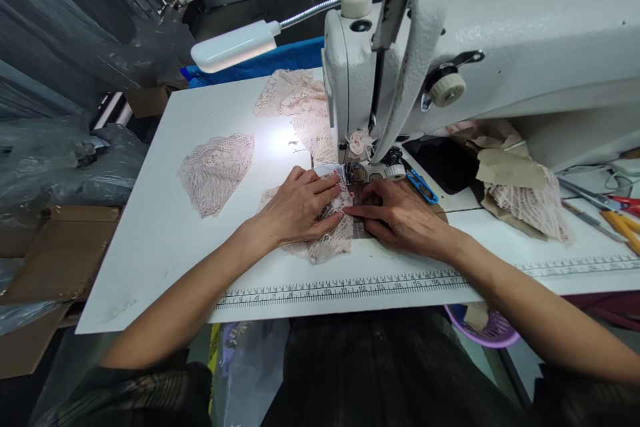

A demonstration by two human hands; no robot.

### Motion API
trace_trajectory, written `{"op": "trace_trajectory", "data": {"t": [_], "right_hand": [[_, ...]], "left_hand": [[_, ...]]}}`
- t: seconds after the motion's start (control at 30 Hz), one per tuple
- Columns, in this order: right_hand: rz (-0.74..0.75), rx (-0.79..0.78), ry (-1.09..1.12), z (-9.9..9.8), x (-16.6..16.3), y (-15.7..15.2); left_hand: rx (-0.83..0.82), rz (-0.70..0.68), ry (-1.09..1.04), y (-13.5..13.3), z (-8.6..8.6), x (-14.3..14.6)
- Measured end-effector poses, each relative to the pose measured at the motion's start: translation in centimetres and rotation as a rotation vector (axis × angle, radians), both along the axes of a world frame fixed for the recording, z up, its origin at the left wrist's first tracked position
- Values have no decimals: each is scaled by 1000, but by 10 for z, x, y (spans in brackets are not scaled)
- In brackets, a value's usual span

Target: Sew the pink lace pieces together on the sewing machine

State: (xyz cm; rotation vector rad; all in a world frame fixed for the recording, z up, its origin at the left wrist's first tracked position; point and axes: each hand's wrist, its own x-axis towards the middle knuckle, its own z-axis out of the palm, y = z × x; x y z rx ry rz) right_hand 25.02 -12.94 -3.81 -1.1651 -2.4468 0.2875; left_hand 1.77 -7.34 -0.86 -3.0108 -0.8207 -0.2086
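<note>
A pale pink lace piece (333, 245) lies at the needle area of a white sewing machine (500, 47). My left hand (300, 207) rests flat on the lace, its fingers spread towards the presser foot. From the other side, my right hand (400, 217) has its fingers bent and pinched at the right edge of the same piece, beside the metal plate. The two hands' fingertips nearly meet there. Just behind my right hand sit blue thread snips (421, 185). A small fabric rosette (360, 143) is fixed on the machine head. The needle tip is hard to make out.
More lace lies on the left (217, 173) and behind the needle (290, 97). A lamp (235, 47) hangs over the white table (150, 240). Lace with brown paper (520, 180) and orange-handled scissors (620, 223) are at right. A purple basket (493, 337) stands below the edge.
</note>
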Motion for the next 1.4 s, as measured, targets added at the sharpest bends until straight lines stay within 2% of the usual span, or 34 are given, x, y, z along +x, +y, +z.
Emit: {"op": "trace_trajectory", "data": {"t": [0.5,1.4], "right_hand": [[5,9,-10,-2,1,0],[-56,37,-4,-1,-6,0]], "left_hand": [[78,21,0,-6,-12,-1],[108,-65,54,11,-14,-3]]}}
